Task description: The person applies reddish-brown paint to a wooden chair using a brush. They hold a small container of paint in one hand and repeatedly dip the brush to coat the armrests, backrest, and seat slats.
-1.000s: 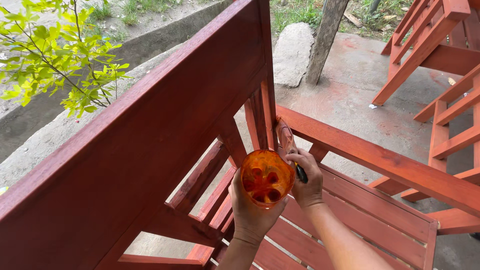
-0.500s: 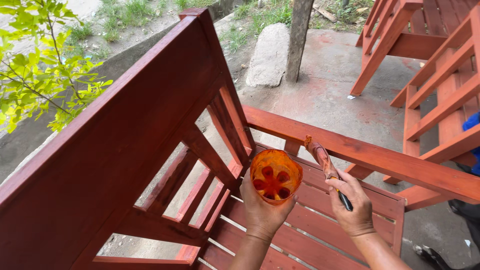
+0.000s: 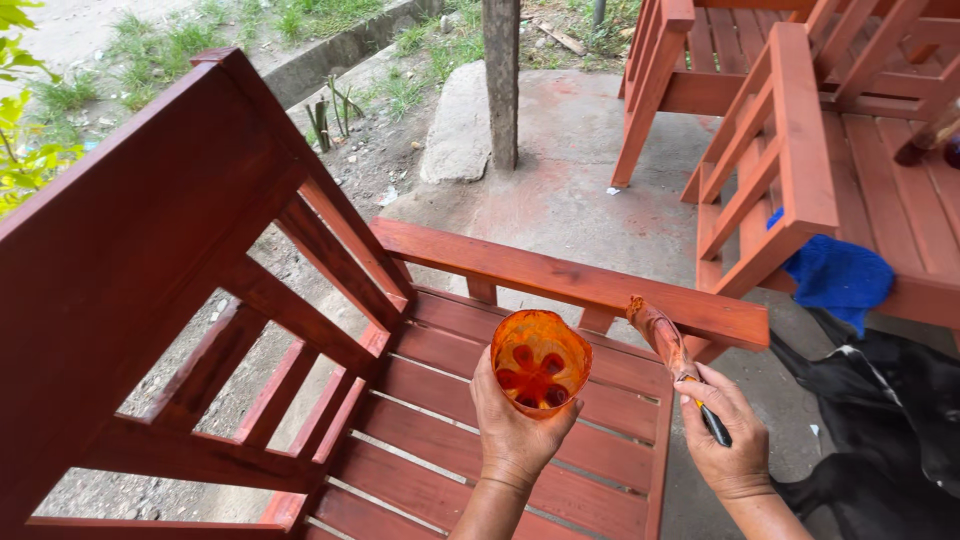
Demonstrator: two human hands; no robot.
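Orange translucent plastic cup [image 3: 540, 362], cut from bottle bottom, reddish paint pooled inside, is gripped from below by left hand [image 3: 516, 430], fingers clamped round it, above red-painted chair seat [image 3: 500, 470]. Paint-coated brush [image 3: 672, 350] is clasped in right hand [image 3: 727, 440], near armrest [image 3: 570, 280]. Blue cloth [image 3: 838, 275] is seen draped on neighbouring chair [image 3: 790, 150].

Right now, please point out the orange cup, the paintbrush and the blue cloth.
orange cup [image 3: 540, 370]: head view, on its stained inside bottom.
paintbrush [image 3: 662, 338]: head view, on its paint-coated head.
blue cloth [image 3: 838, 275]: head view, on its middle.
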